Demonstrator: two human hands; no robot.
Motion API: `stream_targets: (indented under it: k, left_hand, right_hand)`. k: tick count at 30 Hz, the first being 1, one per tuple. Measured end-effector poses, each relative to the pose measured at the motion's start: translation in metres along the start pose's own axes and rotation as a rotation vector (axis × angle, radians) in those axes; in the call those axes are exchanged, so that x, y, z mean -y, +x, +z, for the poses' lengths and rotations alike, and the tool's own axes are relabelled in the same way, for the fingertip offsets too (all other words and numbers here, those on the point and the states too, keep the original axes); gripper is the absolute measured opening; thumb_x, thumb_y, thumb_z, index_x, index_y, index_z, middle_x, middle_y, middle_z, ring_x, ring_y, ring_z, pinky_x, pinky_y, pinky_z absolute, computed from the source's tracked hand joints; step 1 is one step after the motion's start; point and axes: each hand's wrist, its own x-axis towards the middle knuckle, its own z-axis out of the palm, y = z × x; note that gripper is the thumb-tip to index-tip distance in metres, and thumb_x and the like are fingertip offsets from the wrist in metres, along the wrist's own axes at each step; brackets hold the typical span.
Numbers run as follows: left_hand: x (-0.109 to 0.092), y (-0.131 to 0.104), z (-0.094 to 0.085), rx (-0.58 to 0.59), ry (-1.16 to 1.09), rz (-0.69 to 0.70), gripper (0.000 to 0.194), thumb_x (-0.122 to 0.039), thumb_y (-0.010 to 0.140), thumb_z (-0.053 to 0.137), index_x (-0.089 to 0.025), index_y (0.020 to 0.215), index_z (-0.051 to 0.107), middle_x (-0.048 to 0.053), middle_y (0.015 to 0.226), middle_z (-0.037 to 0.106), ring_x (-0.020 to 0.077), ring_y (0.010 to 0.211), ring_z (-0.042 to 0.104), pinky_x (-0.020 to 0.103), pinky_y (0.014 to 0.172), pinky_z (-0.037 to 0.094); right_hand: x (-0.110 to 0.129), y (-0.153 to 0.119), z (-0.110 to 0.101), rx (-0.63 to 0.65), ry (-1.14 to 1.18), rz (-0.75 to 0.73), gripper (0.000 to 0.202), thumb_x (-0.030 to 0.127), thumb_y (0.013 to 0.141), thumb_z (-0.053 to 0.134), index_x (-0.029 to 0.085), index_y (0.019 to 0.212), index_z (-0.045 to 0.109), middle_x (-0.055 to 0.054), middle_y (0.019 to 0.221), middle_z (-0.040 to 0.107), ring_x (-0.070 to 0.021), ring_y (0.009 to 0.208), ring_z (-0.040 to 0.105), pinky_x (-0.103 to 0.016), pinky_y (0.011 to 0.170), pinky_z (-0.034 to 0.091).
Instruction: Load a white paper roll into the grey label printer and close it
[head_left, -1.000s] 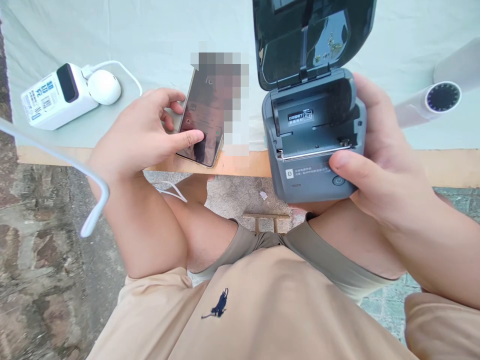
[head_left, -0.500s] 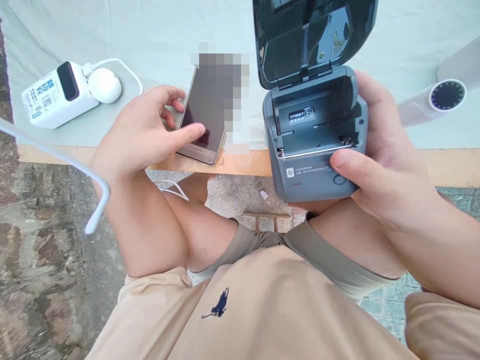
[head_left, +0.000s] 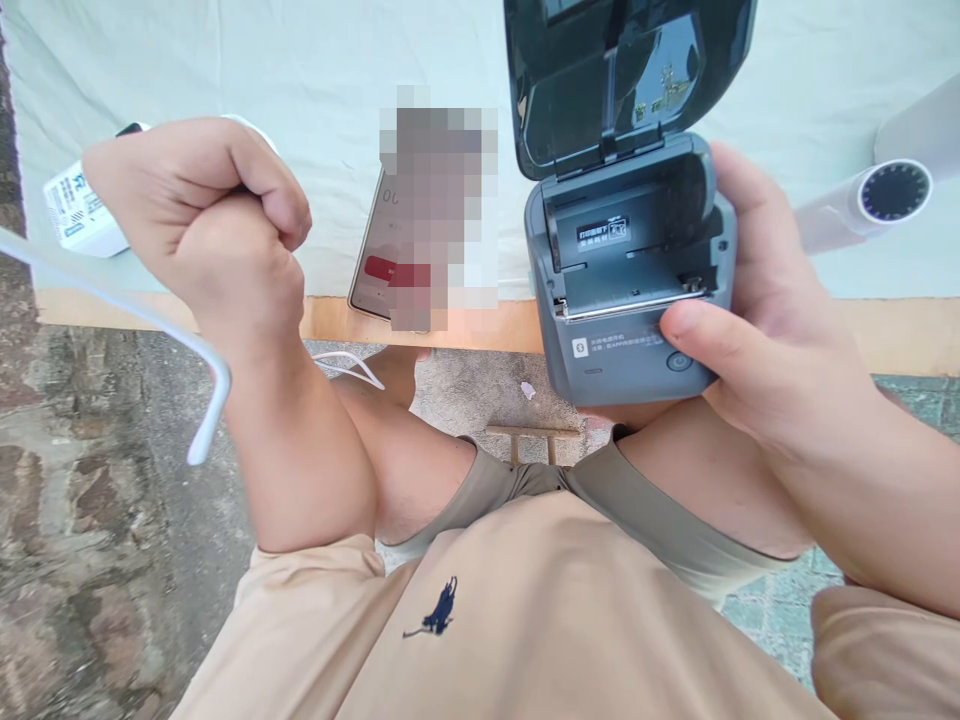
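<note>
My right hand (head_left: pixel 765 280) grips a dark grey-blue portable label printer (head_left: pixel 600 370), its thumb on the front face beside the power button. The printer's glossy black lid (head_left: pixel 566 110) stands up, and the compartment beneath shows no roll inside. My left hand (head_left: pixel 225 220) is curled into a fist, raised at the left with no object visible in it. Between the hands, a phone (head_left: pixel 373 235) lies face up near the table's front edge. Its screen is lit, with a red bar low down; much of it is blurred out.
Partly behind my left hand is a white power bank (head_left: pixel 79 215) with printed text. A white cable (head_left: pixel 150 318) hangs across the left side. On the right lies a white cylindrical device (head_left: pixel 847 215) with a dark round end. Pale cloth (head_left: pixel 315 60) covers the wooden table.
My left hand has left the phone, moved left and closed into a fist, now covering part of the power bank. The phone screen has gone from dark to lit. The printer stays put.
</note>
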Motion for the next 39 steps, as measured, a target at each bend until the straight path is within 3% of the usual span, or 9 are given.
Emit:
stream_targets:
  k: [4, 11, 16, 18, 22, 27, 31, 34, 39]
  left_hand:
    - [0.005, 0.007, -0.002, -0.019, -0.008, 0.069, 0.025, -0.001, 0.048, 0.037, -0.018, 0.051, 0.055, 0.002, 0.050, 0.039, 0.0107, 0.052, 0.042, 0.030, 0.060, 0.035]
    - [0.015, 0.011, -0.009, 0.077, 0.153, 0.163, 0.056, -0.003, 0.093, 0.011, -0.014, 0.075, 0.063, 0.005, 0.071, 0.054, 0.0165, 0.081, 0.061, 0.030, 0.069, 0.045]
    - [0.021, 0.014, -0.005, 0.002, 0.181, 0.132, 0.032, -0.019, 0.095, 0.028, -0.017, 0.094, 0.059, -0.001, 0.091, 0.065, 0.0117, 0.069, 0.063, 0.029, 0.060, 0.051]
    - [0.026, 0.015, -0.003, -0.069, 0.147, 0.138, 0.020, -0.019, 0.081, 0.044, -0.018, 0.092, 0.060, -0.003, 0.086, 0.064, 0.0112, 0.061, 0.061, 0.029, 0.053, 0.047]
    - [0.032, 0.015, -0.005, -0.030, 0.156, 0.232, 0.016, -0.012, 0.055, 0.045, -0.021, 0.060, 0.058, 0.003, 0.072, 0.055, 0.0183, 0.083, 0.059, 0.030, 0.061, 0.043]
    - [0.021, 0.008, 0.001, 0.041, 0.155, 0.077, 0.014, -0.011, 0.052, 0.040, -0.022, 0.052, 0.049, 0.000, 0.049, 0.040, 0.0106, 0.049, 0.035, 0.030, 0.055, 0.026]
    - [-0.001, 0.002, 0.018, 0.168, 0.292, 0.061, 0.031, -0.017, 0.062, 0.046, -0.017, 0.089, 0.061, 0.005, 0.085, 0.059, 0.0202, 0.083, 0.057, 0.037, 0.074, 0.042]
    - [-0.023, -0.004, 0.034, 0.354, 0.661, -0.175, 0.078, -0.016, 0.064, 0.063, -0.016, 0.138, 0.039, 0.015, 0.121, 0.055, 0.0344, 0.113, 0.056, 0.054, 0.096, 0.045]
    - [-0.044, -0.006, 0.049, 0.494, 0.843, -0.321, 0.091, -0.026, 0.069, 0.064, -0.016, 0.150, 0.023, 0.019, 0.128, 0.051, 0.0443, 0.127, 0.046, 0.059, 0.106, 0.040]
  right_hand:
    - [0.001, 0.000, 0.001, 0.000, -0.003, 0.013, 0.071, 0.034, 0.090, 0.057, 0.029, 0.149, 0.018, 0.002, 0.153, 0.033, -0.0148, 0.145, 0.034, -0.031, 0.118, 0.047]
    - [0.000, 0.000, 0.001, -0.006, 0.001, 0.011, 0.073, 0.034, 0.089, 0.058, 0.029, 0.149, 0.018, 0.002, 0.154, 0.032, -0.0150, 0.146, 0.033, -0.029, 0.113, 0.051]
    - [0.000, 0.000, -0.001, 0.014, 0.019, 0.020, 0.076, 0.038, 0.088, 0.060, 0.031, 0.150, 0.017, 0.002, 0.155, 0.030, -0.0169, 0.145, 0.035, -0.031, 0.111, 0.053]
    - [0.000, 0.000, -0.001, 0.011, 0.024, 0.025, 0.075, 0.038, 0.088, 0.061, 0.032, 0.149, 0.018, 0.002, 0.154, 0.031, -0.0176, 0.145, 0.034, -0.031, 0.109, 0.055]
    - [0.000, -0.001, -0.001, 0.004, 0.019, 0.016, 0.074, 0.037, 0.088, 0.060, 0.032, 0.149, 0.019, 0.002, 0.154, 0.031, -0.0179, 0.147, 0.032, -0.031, 0.107, 0.056]
    - [0.000, 0.000, 0.000, 0.004, 0.014, 0.026, 0.073, 0.038, 0.088, 0.060, 0.034, 0.148, 0.020, 0.002, 0.155, 0.030, -0.0190, 0.147, 0.031, -0.032, 0.105, 0.058]
    - [0.000, 0.001, 0.002, 0.002, 0.013, 0.026, 0.072, 0.035, 0.088, 0.060, 0.032, 0.148, 0.020, 0.002, 0.154, 0.032, -0.0182, 0.147, 0.032, -0.032, 0.107, 0.057]
    - [0.000, 0.000, 0.002, 0.001, 0.001, 0.018, 0.071, 0.032, 0.089, 0.058, 0.032, 0.149, 0.020, 0.003, 0.154, 0.031, -0.0178, 0.148, 0.028, -0.031, 0.108, 0.056]
    - [-0.001, -0.002, 0.000, 0.002, -0.004, 0.007, 0.069, 0.039, 0.089, 0.059, 0.036, 0.147, 0.022, 0.003, 0.155, 0.029, -0.0201, 0.148, 0.028, -0.033, 0.106, 0.057]
